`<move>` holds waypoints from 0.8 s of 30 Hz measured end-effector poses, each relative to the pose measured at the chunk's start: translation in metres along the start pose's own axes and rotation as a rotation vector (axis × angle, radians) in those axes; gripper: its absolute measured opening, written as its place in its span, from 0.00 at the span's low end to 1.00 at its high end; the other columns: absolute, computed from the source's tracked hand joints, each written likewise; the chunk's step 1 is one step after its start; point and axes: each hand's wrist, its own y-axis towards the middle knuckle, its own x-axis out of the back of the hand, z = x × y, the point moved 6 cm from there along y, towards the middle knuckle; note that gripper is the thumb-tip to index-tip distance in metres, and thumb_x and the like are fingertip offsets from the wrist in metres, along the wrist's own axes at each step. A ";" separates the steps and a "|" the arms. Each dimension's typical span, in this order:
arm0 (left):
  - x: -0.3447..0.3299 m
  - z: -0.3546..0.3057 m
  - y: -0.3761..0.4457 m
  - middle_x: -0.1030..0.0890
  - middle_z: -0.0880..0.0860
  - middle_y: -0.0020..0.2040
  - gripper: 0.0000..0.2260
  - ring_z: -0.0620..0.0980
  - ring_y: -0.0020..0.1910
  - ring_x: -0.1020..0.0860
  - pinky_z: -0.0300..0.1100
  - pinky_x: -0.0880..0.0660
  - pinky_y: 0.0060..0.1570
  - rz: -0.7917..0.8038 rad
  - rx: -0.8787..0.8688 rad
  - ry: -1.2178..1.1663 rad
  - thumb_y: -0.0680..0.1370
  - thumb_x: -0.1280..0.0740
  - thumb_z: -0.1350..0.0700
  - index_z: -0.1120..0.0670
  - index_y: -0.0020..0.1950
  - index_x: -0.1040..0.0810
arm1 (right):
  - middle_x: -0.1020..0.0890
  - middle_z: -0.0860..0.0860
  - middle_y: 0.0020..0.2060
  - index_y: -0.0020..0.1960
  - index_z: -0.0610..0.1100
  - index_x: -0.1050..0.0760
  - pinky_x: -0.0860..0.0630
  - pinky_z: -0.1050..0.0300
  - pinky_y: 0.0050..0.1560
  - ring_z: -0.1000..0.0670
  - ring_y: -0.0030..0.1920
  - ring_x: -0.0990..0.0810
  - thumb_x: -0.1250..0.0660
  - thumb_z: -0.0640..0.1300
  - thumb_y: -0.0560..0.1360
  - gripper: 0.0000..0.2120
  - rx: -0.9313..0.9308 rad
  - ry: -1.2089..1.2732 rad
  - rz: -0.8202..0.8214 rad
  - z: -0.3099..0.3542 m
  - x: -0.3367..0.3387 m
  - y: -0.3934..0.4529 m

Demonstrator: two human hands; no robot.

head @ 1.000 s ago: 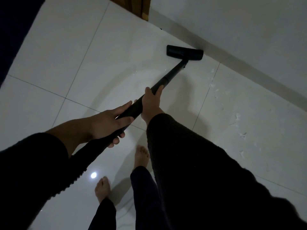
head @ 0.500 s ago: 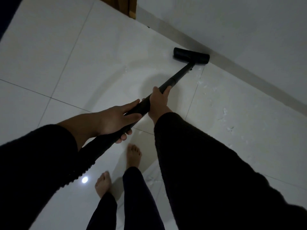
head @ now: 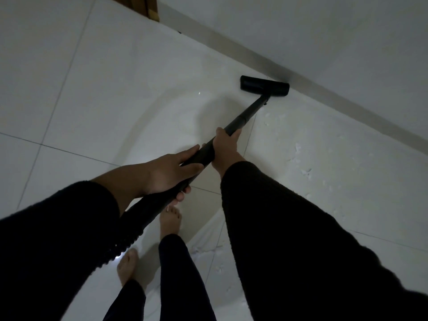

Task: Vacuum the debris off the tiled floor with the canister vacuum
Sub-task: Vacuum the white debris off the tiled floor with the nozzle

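Note:
A black vacuum wand [head: 245, 117] runs from my hands to its flat floor head [head: 264, 85], which rests on the white tiles right against the grey skirting. My right hand [head: 225, 145] grips the wand higher up; my left hand [head: 170, 172] is wrapped around it lower down, where the ribbed hose [head: 129, 235] begins. Small white scraps of debris [head: 298, 156] lie scattered on the tile right of the wand, and more debris [head: 208, 251] lies near my bare feet. The canister is out of view.
The white wall and its grey skirting [head: 347, 105] run diagonally across the top right. A wooden door frame [head: 149, 6] stands at the top. My bare feet [head: 170, 220] are on the glossy tiles below the hands.
The floor head has slid right along the skirting, up to the tile joint beside the debris patch. Both hands keep the same grip on the wand.

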 end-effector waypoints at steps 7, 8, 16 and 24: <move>-0.023 0.007 -0.007 0.25 0.57 0.36 0.26 0.46 0.22 0.26 0.38 0.26 0.24 0.002 0.037 0.002 0.80 0.41 0.50 0.36 0.75 0.47 | 0.33 0.49 0.56 0.76 0.62 0.61 0.24 0.43 0.59 0.47 0.47 0.25 0.43 0.44 0.79 0.36 -0.026 0.039 -0.006 -0.015 0.021 -0.006; -0.026 0.010 -0.009 0.25 0.57 0.36 0.26 0.46 0.22 0.27 0.37 0.27 0.23 0.004 0.041 -0.003 0.80 0.41 0.50 0.36 0.75 0.47 | 0.34 0.49 0.57 0.76 0.62 0.61 0.24 0.43 0.60 0.46 0.48 0.25 0.43 0.44 0.79 0.36 -0.025 0.048 -0.005 -0.019 0.024 -0.009; -0.045 0.025 -0.021 0.24 0.56 0.36 0.26 0.46 0.24 0.25 0.38 0.25 0.25 0.049 0.038 0.079 0.80 0.41 0.49 0.37 0.75 0.48 | 0.35 0.49 0.56 0.76 0.62 0.60 0.24 0.43 0.60 0.44 0.52 0.25 0.43 0.43 0.79 0.35 -0.044 0.088 -0.043 -0.043 0.047 -0.024; -0.060 0.043 -0.033 0.25 0.57 0.37 0.26 0.47 0.25 0.26 0.37 0.26 0.25 0.091 0.023 0.130 0.80 0.41 0.49 0.37 0.75 0.48 | 0.39 0.44 0.72 0.76 0.60 0.61 0.27 0.42 0.62 0.45 0.52 0.28 0.44 0.41 0.80 0.35 -0.037 0.186 -0.047 -0.066 0.059 -0.044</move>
